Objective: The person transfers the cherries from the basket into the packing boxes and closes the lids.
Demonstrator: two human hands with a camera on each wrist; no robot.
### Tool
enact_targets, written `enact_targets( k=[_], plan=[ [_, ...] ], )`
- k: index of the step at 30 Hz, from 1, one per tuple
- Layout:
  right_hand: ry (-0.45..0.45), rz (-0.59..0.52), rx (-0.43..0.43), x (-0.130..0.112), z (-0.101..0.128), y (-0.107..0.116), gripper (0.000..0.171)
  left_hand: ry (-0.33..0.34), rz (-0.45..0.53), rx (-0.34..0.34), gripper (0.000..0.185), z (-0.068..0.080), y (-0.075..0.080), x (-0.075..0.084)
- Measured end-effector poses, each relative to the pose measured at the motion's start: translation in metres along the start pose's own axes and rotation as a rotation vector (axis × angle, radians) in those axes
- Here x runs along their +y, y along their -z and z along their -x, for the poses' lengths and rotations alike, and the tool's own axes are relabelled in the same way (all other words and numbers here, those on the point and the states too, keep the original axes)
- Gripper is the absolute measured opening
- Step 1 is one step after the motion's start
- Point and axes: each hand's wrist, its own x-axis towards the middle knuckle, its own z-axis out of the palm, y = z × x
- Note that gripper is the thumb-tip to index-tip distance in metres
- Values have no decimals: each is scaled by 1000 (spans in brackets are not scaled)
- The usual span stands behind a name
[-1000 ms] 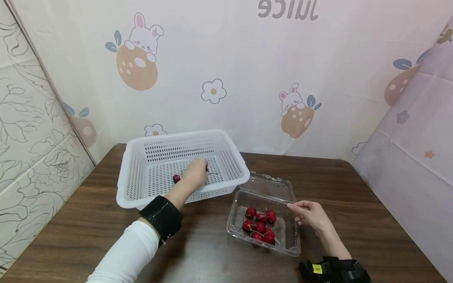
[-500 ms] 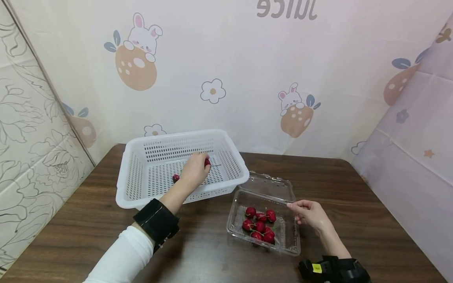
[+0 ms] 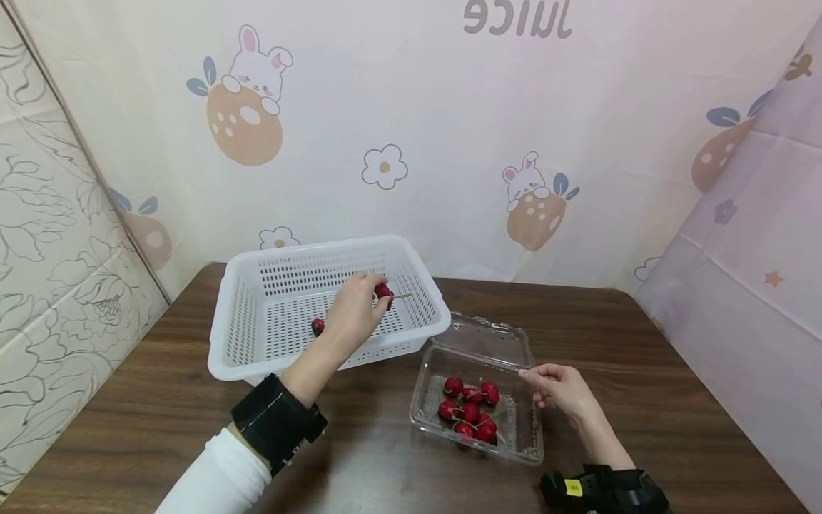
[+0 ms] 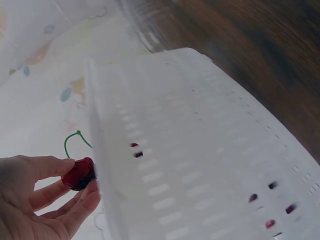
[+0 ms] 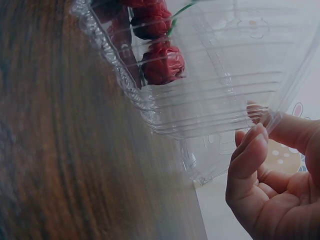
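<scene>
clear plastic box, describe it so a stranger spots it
On the brown wooden table, find the white slotted basket. Just to its right lies the clear plastic box, lid open, cherries inside, its edge pinched by the right hand. Unlike the opaque basket, it is see-through.

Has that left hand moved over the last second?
Yes: in the head view, the left hand has shifted slightly upward, toward the far rim of the white basket.
</scene>
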Motion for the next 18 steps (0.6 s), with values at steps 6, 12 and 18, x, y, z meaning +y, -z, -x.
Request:
enact_targets(
  k=[6,12,18],
  plan=[
    [-4,-10,-5,0,0,0,41,-65,36,27,22,7,5,13],
    [-5,-9,-5,0,0,0,41,-138,84,38,22,14,8,27],
    [-4,-10,-6,-1,0,0,40,-211,111,29,22,22,5,38]
  ],
)
